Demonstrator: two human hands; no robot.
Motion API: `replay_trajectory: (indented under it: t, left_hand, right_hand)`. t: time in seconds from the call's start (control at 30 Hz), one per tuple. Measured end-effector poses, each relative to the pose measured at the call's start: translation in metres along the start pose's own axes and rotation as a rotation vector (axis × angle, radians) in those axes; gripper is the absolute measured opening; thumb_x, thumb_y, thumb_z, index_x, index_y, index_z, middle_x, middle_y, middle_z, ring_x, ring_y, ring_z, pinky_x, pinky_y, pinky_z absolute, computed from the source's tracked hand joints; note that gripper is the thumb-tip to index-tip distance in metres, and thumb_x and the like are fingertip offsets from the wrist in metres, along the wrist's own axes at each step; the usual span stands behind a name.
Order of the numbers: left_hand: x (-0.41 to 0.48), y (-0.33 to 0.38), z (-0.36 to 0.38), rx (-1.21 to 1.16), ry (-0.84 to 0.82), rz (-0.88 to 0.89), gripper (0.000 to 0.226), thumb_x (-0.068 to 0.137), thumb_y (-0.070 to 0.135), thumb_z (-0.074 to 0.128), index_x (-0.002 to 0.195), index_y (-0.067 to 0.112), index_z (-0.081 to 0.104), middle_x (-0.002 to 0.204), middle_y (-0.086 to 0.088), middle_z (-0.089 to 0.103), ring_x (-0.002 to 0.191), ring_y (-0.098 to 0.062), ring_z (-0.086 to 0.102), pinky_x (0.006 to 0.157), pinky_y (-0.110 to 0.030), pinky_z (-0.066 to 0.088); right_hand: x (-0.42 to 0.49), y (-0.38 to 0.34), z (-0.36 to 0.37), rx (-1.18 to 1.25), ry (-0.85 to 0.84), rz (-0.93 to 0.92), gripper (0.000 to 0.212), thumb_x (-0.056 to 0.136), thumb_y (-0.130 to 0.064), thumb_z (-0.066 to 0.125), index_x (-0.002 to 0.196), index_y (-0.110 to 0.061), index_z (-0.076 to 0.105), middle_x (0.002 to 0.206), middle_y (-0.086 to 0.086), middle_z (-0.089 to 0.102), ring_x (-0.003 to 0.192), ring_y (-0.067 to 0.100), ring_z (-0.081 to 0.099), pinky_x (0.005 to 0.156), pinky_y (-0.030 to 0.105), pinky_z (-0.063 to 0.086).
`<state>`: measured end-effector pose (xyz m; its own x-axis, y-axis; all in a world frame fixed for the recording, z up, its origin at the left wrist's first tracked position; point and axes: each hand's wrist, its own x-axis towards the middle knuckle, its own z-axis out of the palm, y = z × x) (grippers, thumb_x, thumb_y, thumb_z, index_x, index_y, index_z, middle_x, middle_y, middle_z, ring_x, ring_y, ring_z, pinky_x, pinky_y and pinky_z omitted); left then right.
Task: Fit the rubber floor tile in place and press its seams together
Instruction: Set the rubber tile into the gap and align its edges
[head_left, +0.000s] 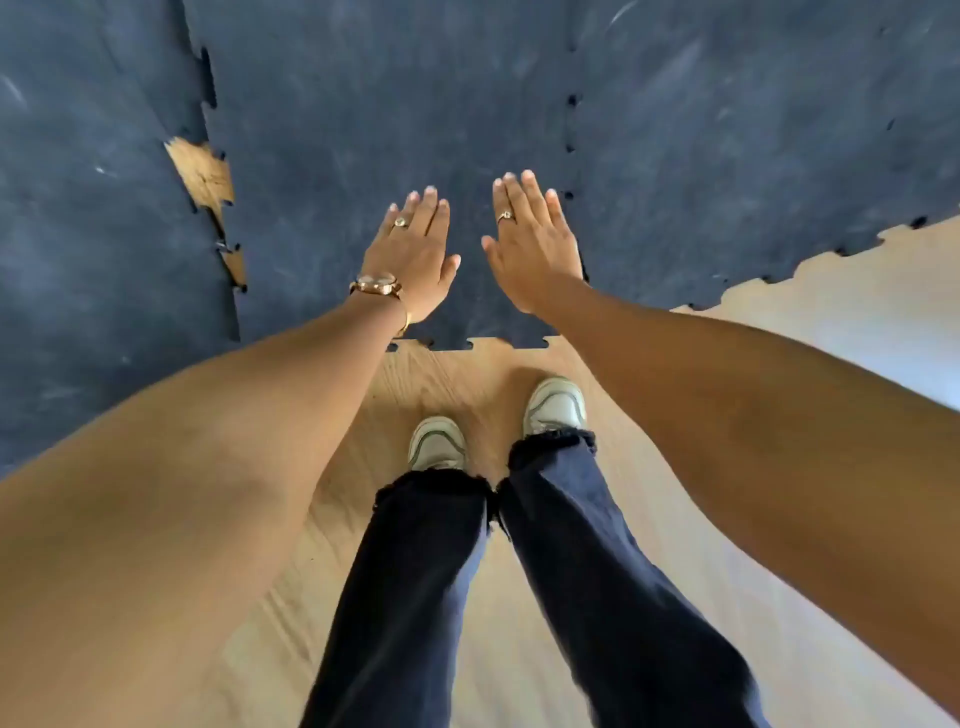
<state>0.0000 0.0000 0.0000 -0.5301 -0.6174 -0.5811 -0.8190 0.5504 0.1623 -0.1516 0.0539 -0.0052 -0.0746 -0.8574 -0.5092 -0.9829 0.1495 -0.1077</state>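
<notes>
A dark blue-grey rubber floor tile (363, 130) with jigsaw edges lies in the middle of the view. Both my hands rest flat on its near part, palms down. My left hand (415, 254) wears a ring and a wristwatch. My right hand (535, 239) lies near the tile's right seam (571, 145), which still shows small dark notches. On the left seam a gap (202, 176) exposes the wooden floor between this tile and its left neighbour (93, 208). Neither hand grips anything.
A further rubber tile (753, 130) adjoins on the right. Bare wooden floor (779, 322) lies on the near side of the tiles' toothed edges. My two pale sneakers (498, 421) and dark trouser legs stand on the wood just behind the tile.
</notes>
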Motion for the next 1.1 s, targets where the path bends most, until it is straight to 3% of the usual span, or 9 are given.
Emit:
replay_trajectory:
  t: [0.23, 0.33, 0.47, 0.7, 0.97, 1.03, 1.1]
  left_hand:
    - [0.114, -0.061, 0.069, 0.063, 0.245, -0.097, 0.071, 0.102, 0.044, 0.027, 0.154, 0.002, 0.002, 0.163, -0.016, -0.001, 0.150, -0.033, -0.001, 0.122, -0.049, 0.003]
    - [0.143, -0.070, 0.088, 0.044, 0.358, -0.234, 0.074, 0.100, 0.053, 0.018, 0.155, 0.005, 0.002, 0.163, -0.015, 0.002, 0.150, -0.033, 0.002, 0.121, -0.052, 0.005]
    - [0.158, -0.079, 0.114, 0.055, 0.519, -0.219, 0.077, 0.097, 0.056, 0.024, 0.155, 0.007, 0.009, 0.162, -0.015, 0.010, 0.149, -0.035, 0.009, 0.119, -0.056, 0.008]
    - [0.152, -0.079, 0.112, -0.009, 0.504, -0.182, 0.078, 0.096, 0.055, 0.027, 0.155, 0.007, 0.008, 0.163, -0.013, 0.006, 0.150, -0.033, 0.003, 0.119, -0.057, 0.006]
    - [0.150, -0.077, 0.117, -0.012, 0.559, -0.200, 0.076, 0.097, 0.057, 0.020, 0.156, 0.010, 0.008, 0.164, -0.010, 0.007, 0.151, -0.029, 0.003, 0.121, -0.053, 0.006]
    - [0.149, -0.079, 0.110, -0.022, 0.548, -0.209, 0.077, 0.096, 0.058, 0.025, 0.155, 0.010, 0.017, 0.162, -0.010, 0.016, 0.150, -0.030, 0.012, 0.120, -0.051, 0.010]
    - [0.152, -0.089, 0.094, -0.018, 0.599, -0.131, 0.070, 0.093, 0.057, 0.036, 0.143, 0.009, 0.043, 0.150, -0.013, 0.041, 0.137, -0.034, 0.038, 0.114, -0.047, 0.023]
  right_hand:
    - [0.118, 0.016, 0.079, -0.083, 0.104, 0.085, 0.062, 0.106, -0.039, 0.019, 0.154, -0.006, -0.003, 0.164, 0.008, -0.004, 0.151, 0.026, -0.006, 0.123, 0.045, 0.002]
    - [0.139, 0.015, 0.098, -0.087, 0.228, 0.140, 0.063, 0.104, -0.045, 0.016, 0.155, -0.010, 0.004, 0.165, 0.006, 0.004, 0.151, 0.027, 0.002, 0.122, 0.051, 0.003]
    - [0.150, 0.019, 0.119, -0.088, 0.394, 0.126, 0.062, 0.103, -0.045, 0.021, 0.155, -0.012, 0.015, 0.163, 0.008, 0.015, 0.150, 0.031, 0.012, 0.119, 0.058, 0.008]
    - [0.145, 0.017, 0.118, -0.112, 0.328, 0.123, 0.067, 0.101, -0.046, 0.020, 0.156, -0.013, -0.001, 0.164, 0.007, 0.001, 0.150, 0.030, -0.005, 0.119, 0.058, 0.000]
    - [0.145, 0.018, 0.123, -0.097, 0.402, 0.128, 0.065, 0.101, -0.046, 0.019, 0.156, -0.012, 0.008, 0.164, 0.008, 0.009, 0.151, 0.029, 0.003, 0.120, 0.056, 0.002]
    - [0.143, 0.018, 0.122, -0.086, 0.412, 0.120, 0.065, 0.101, -0.046, 0.018, 0.156, -0.012, 0.009, 0.164, 0.008, 0.010, 0.151, 0.028, 0.003, 0.120, 0.055, 0.001]
    - [0.143, 0.018, 0.121, -0.076, 0.425, 0.112, 0.066, 0.101, -0.047, 0.017, 0.156, -0.012, 0.010, 0.164, 0.008, 0.011, 0.151, 0.028, 0.004, 0.120, 0.054, 0.002]
